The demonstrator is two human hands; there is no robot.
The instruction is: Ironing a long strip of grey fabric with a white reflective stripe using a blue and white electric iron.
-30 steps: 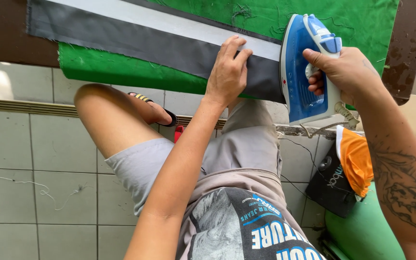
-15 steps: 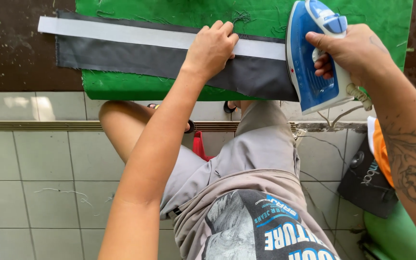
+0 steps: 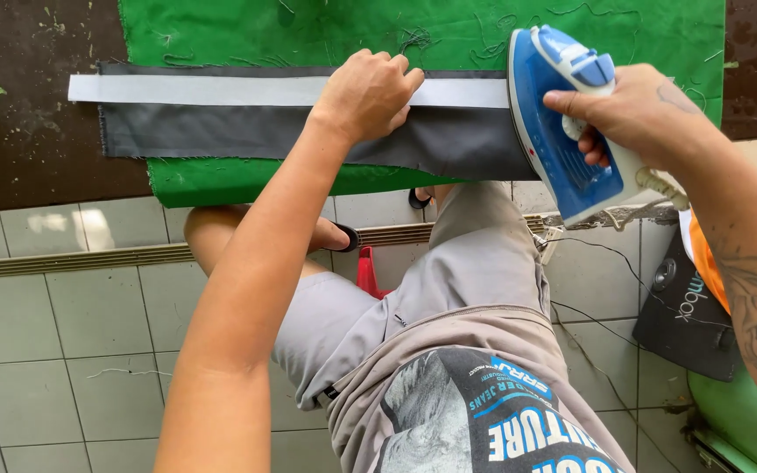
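A long dark grey fabric strip [image 3: 221,131] with a white band [image 3: 194,89] along its upper edge lies across a green cloth pad [image 3: 449,35]. My left hand [image 3: 368,92] rests on the strip's middle, fingers curled and pressing down on the white band. My right hand [image 3: 633,114] grips the handle of a blue and white iron [image 3: 562,131], tilted up on edge at the strip's right end. The iron's soleplate faces left toward the fabric.
The pad lies on a dark brown table [image 3: 28,131]. Below are grey floor tiles [image 3: 63,350], my knees in grey shorts [image 3: 449,289], a sandalled foot [image 3: 335,236], a black bag [image 3: 685,307] and an orange cloth [image 3: 707,263] at right.
The view has shifted so the table sits lower and closer. My left hand slid left along the strip, and the iron stayed tilted at the right end.
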